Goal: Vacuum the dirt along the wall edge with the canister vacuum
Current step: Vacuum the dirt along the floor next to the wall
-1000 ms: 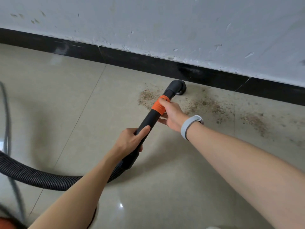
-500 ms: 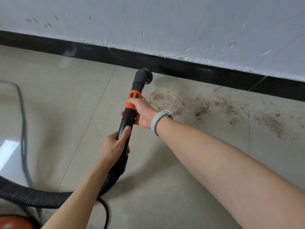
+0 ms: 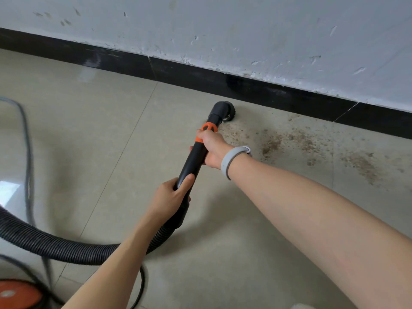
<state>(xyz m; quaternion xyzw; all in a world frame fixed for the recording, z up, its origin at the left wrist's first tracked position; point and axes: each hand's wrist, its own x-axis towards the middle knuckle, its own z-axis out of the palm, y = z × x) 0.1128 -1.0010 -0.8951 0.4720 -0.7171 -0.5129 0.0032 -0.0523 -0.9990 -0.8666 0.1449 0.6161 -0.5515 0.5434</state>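
I hold a black vacuum wand (image 3: 194, 161) with an orange collar in both hands. My left hand (image 3: 171, 197) grips its lower end near the ribbed hose (image 3: 55, 246). My right hand (image 3: 211, 148), with a grey wristband, grips it just below the orange collar. The round brush nozzle (image 3: 224, 111) rests on the beige tile close to the black skirting (image 3: 245, 88), at the left end of the brown dirt (image 3: 289, 141). The dirt spreads rightwards along the wall edge. The orange canister (image 3: 15, 293) shows at the bottom left corner.
A white scuffed wall (image 3: 223, 30) rises above the skirting. A thin grey cable (image 3: 26, 152) and a black cord (image 3: 140, 286) trail over the floor on the left, beside the hose. Beige tiles (image 3: 89, 130) stretch left of the nozzle.
The nozzle swept left off the dirt patch to the skirting, then came back right to the patch's left end. Both hands kept their grip on the wand.
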